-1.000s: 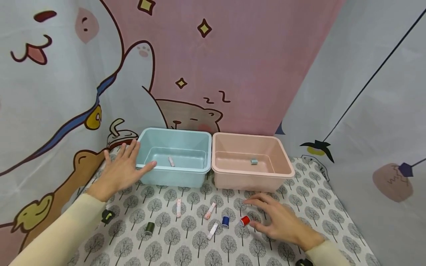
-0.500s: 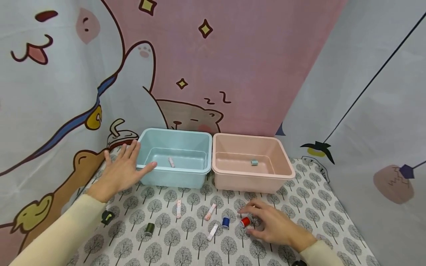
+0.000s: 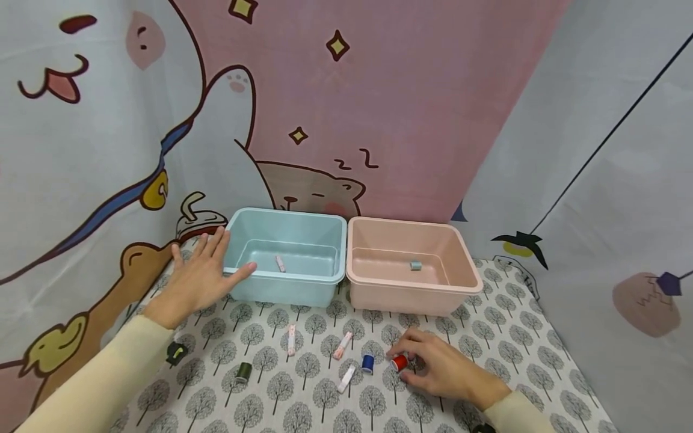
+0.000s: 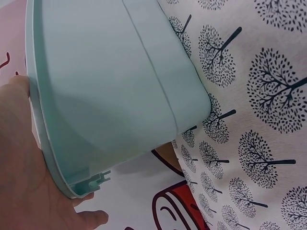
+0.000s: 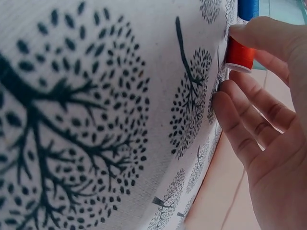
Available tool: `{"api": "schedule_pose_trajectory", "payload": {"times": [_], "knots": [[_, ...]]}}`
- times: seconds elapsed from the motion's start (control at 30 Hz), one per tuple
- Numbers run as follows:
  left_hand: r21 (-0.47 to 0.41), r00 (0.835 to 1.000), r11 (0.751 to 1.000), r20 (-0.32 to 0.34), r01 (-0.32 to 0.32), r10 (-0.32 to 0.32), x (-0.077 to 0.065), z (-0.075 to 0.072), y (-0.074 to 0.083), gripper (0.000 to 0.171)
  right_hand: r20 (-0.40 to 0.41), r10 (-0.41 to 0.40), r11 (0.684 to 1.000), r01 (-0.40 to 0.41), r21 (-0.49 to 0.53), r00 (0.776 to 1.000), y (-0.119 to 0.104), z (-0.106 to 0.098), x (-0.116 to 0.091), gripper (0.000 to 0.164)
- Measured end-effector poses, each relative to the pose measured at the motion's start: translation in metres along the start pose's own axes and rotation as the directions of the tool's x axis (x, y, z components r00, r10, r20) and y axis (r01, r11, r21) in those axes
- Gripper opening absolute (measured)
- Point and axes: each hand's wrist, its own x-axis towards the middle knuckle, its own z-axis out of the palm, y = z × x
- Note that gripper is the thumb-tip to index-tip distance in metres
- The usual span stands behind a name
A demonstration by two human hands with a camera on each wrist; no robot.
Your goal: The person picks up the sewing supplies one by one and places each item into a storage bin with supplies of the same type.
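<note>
My left hand (image 3: 197,276) lies with fingers spread at the near left corner of a light blue plastic bin (image 3: 287,287). In the left wrist view it rests along the rim (image 4: 41,129). My right hand (image 3: 441,364) is low over the cloth, thumb and index finger around a red thread spool (image 3: 399,362). In the right wrist view the thumb overlaps the red spool (image 5: 240,56) and the other fingers extend below it. Just left of it stands a blue thread spool (image 3: 367,363). A dark green thread spool (image 3: 243,372) is farther left.
A pink bin (image 3: 414,294) stands beside the blue one, holding a pale teal spool (image 3: 415,265). One small pink strip (image 3: 280,263) lies in the blue bin. Several pale patterned strips (image 3: 343,346) lie on the tree-print cloth (image 3: 303,397). A cartoon curtain (image 3: 411,108) hangs behind.
My right hand has moved slightly left and down, bringing thumb and index finger in around the red spool. The left hand keeps its place at the blue bin.
</note>
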Motion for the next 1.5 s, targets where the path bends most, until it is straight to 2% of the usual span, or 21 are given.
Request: {"api": "schedule_pose_trajectory", "payload": {"times": [0.27, 0.57, 0.73, 1.0, 1.27, 1.5], "knots": [[-0.004, 1.000, 1.000, 0.001, -0.004, 0.004, 0.003, 0.000, 0.001, 0.123, -0.010, -0.064, 0.998, 0.064, 0.009, 0.998, 0.004, -0.001, 0.003, 0.030], [-0.001, 1.000, 1.000, -0.004, -0.003, 0.003, 0.001, 0.002, 0.002, 0.123, -0.053, -0.031, 0.999, 0.032, 0.009, 0.998, -0.004, -0.008, 0.002, 0.030], [-0.008, 1.000, 1.000, -0.008, -0.001, 0.001, -0.002, 0.004, 0.000, 0.123, -0.098, -0.068, 0.998, 0.069, 0.000, 0.993, -0.009, -0.014, 0.001, 0.028], [-0.013, 1.000, 1.000, -0.008, 0.001, -0.001, -0.004, 0.004, -0.001, 0.123, -0.174, -0.141, 0.983, 0.117, -0.138, 0.975, -0.014, -0.030, 0.007, 0.032], [-0.007, 1.000, 1.000, -0.004, 0.005, -0.005, -0.001, 0.004, -0.001, 0.123, -0.193, -0.144, 0.976, 0.107, -0.192, 0.971, -0.019, -0.050, 0.012, 0.035], [-0.004, 1.000, 1.000, -0.010, 0.002, -0.002, -0.003, 0.003, -0.001, 0.123, -0.263, -0.245, 0.940, 0.163, -0.300, 0.933, -0.021, -0.072, 0.021, 0.032]]}}
